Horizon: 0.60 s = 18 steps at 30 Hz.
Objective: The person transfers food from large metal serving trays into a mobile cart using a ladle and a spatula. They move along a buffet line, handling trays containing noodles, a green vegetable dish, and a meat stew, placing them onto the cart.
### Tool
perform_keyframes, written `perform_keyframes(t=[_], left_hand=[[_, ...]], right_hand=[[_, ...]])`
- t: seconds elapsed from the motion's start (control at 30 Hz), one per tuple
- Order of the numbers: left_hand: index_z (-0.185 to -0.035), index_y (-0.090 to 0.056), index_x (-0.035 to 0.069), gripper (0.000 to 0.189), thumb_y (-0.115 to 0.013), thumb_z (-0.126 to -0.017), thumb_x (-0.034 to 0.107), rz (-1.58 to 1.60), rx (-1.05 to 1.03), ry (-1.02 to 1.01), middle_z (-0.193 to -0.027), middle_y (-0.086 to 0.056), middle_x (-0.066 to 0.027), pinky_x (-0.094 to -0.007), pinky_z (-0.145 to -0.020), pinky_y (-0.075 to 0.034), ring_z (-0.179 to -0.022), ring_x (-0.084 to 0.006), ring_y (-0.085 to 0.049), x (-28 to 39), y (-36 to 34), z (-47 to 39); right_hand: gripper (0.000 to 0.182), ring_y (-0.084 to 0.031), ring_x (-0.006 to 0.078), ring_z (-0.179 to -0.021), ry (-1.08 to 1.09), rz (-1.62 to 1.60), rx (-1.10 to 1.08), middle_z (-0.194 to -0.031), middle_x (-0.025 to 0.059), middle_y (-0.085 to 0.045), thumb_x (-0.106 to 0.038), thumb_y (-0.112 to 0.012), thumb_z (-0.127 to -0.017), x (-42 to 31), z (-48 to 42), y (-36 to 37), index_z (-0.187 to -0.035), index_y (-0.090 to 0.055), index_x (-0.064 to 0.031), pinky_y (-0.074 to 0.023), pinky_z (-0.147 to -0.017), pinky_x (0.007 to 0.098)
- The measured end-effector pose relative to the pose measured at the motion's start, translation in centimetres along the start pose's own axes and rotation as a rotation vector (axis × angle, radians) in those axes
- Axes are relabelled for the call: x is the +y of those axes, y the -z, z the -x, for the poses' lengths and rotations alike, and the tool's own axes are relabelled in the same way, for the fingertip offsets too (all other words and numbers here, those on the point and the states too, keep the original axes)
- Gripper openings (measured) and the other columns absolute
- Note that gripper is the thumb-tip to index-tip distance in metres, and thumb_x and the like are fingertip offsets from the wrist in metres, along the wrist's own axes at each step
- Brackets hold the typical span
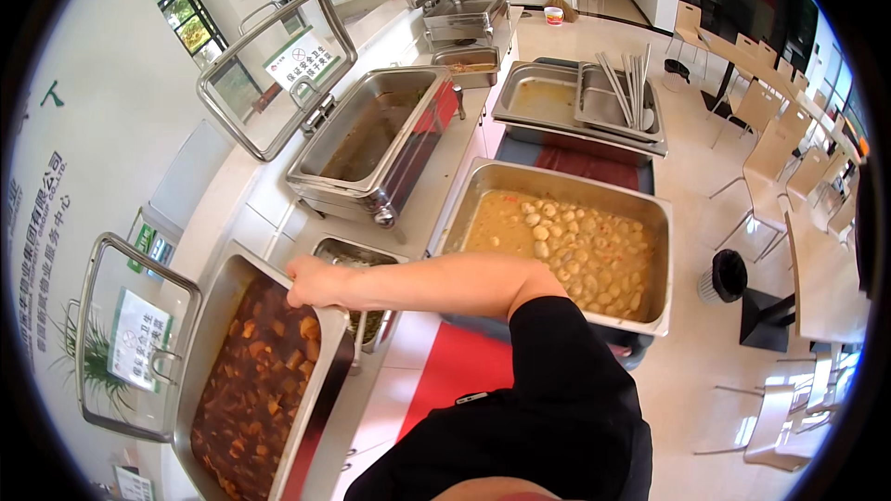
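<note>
My right hand (pixel 313 283) reaches across to the left and grips the far rim of a deep stainless steel food pan (pixel 330 355). The pan holds chunks in dark reddish-brown sauce (pixel 261 390) and sits at the left, beside a raised glass lid (pixel 90 334). Under my forearm are small steel pans (pixel 358 250) with dark green bits. My left hand is out of view. Right of the counter, a large steel pan (pixel 661 257) holds pale round pieces in yellowish sauce (pixel 578 236), partly hidden by my right arm.
An open chafing dish (pixel 386 188) with brown liquid stands farther along the counter (pixel 418 223); its glass lid (pixel 278 76) is raised. More steel pans (pixel 536 118), one with long-handled utensils (pixel 630 90), lie behind the large pan. Bins (pixel 724 275), tables and chairs (pixel 769 153) stand at the right.
</note>
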<state>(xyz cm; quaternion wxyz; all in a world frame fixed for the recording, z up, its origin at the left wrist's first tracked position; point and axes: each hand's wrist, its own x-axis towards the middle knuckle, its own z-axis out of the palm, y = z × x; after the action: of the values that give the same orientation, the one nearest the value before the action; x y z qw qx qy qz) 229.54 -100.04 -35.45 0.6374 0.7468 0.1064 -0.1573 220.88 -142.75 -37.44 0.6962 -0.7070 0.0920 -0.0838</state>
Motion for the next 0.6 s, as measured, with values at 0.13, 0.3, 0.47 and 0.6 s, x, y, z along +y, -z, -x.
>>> perform_keyframes(t=[0.13,0.3,0.47,0.6], left_hand=[[-0.093,-0.059,0.001,0.037,-0.047,-0.088,0.036,0.025,0.025,0.009,-0.084,-0.063,-0.0077,-0.0294,-0.069,-0.048,-0.077,-0.0189,-0.060,-1.6,-1.3,6.4],[-0.093,-0.059,0.001,0.038,-0.047,-0.088,0.037,0.083,-0.014,-0.017,-0.085,-0.063,-0.0078,-0.0296,-0.070,-0.048,-0.078,-0.0191,-0.060,-5.2,-1.4,11.5],[-0.093,-0.059,0.002,0.038,-0.047,-0.088,0.038,0.128,-0.111,-0.034,-0.085,-0.063,-0.0080,-0.0297,-0.070,-0.048,-0.078,-0.0193,-0.060,-8.0,-1.0,14.5],[-0.094,-0.060,0.003,0.040,-0.045,-0.088,0.040,0.113,-0.284,-0.051,-0.087,-0.063,-0.0084,-0.0300,-0.073,-0.047,-0.080,-0.0197,-0.060,-9.6,-1.2,13.0]], right_hand=[[0.018,-0.051,0.0191,-0.066,-0.034,0.020,0.002,-0.067,0.0109,-0.054,-0.007,-0.062,-0.064,-1.2,5.7,5.9,-0.078,-0.055,0.0028,-0.0409,-0.057,0.0347],[0.019,-0.052,0.0184,-0.068,-0.023,0.074,0.081,-0.068,0.0111,-0.054,-0.007,-0.061,-0.064,-0.2,12.6,11.6,-0.080,-0.056,0.0028,-0.0414,-0.060,0.0338],[0.020,-0.050,0.0154,-0.068,-0.043,0.039,0.169,-0.069,0.0079,-0.054,-0.007,-0.058,-0.064,0.7,21.2,15.6,-0.082,-0.057,0.0030,-0.0417,-0.061,0.0292],[0.025,-0.053,0.0135,-0.072,-0.045,0.043,0.277,-0.078,0.0077,-0.059,-0.007,-0.058,-0.066,2.4,27.8,17.6,-0.090,-0.057,0.0028,-0.0426,-0.065,0.0260]])
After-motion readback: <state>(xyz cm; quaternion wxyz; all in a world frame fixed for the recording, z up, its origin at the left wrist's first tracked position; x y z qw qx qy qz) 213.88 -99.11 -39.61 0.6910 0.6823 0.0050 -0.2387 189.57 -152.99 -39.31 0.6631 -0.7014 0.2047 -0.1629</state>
